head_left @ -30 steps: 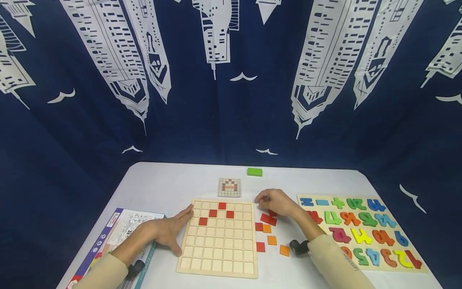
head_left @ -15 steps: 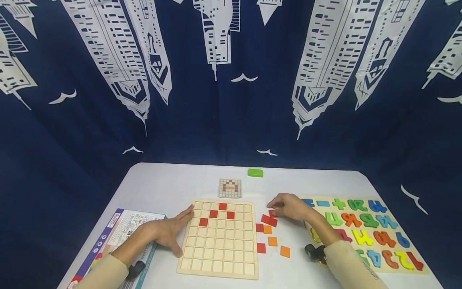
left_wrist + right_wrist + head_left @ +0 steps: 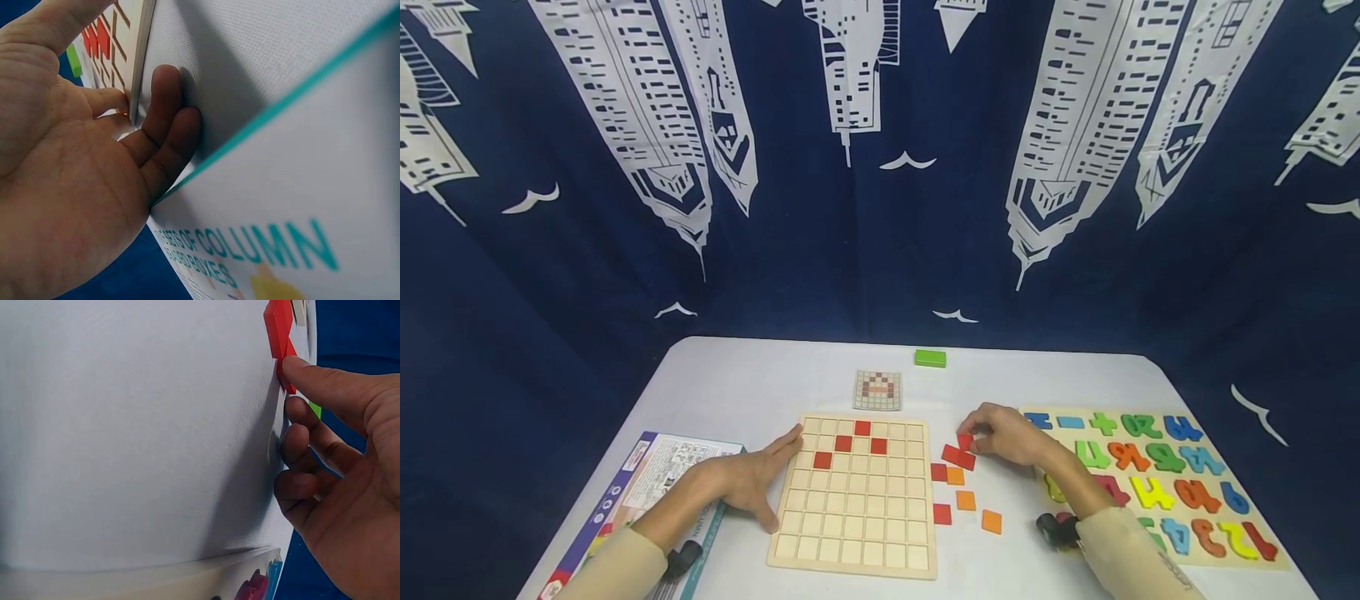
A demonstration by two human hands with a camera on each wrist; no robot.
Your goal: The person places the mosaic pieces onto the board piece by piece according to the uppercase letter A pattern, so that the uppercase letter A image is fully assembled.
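Observation:
A wooden grid board (image 3: pixel 850 525) lies mid-table, with several red tiles set in its upper cells. My left hand (image 3: pixel 748 483) is spread along the board's left edge, thumb and fingertips touching it. In the left wrist view, the palm of the left hand (image 3: pixel 75 156) shows beside the board's edge. To the right of the board, my right hand (image 3: pixel 1007 433) pinches a red square tile (image 3: pixel 966 442) at its edge. The right wrist view shows the thumb on this red tile (image 3: pixel 287 375). Other red tiles (image 3: pixel 958 457) lie just in front of it.
More red tiles (image 3: pixel 942 514) and orange tiles (image 3: pixel 966 500) lie loose right of the board. A pattern card (image 3: pixel 877 390) and a green block (image 3: pixel 930 358) are behind it. A colourful number puzzle (image 3: pixel 1165 483) lies right, a printed box (image 3: pixel 647 483) left.
My right hand has moved right and slightly nearer, away from the board's upper right corner, to a red tile in the loose pile. The left hand has stayed on the board's edge.

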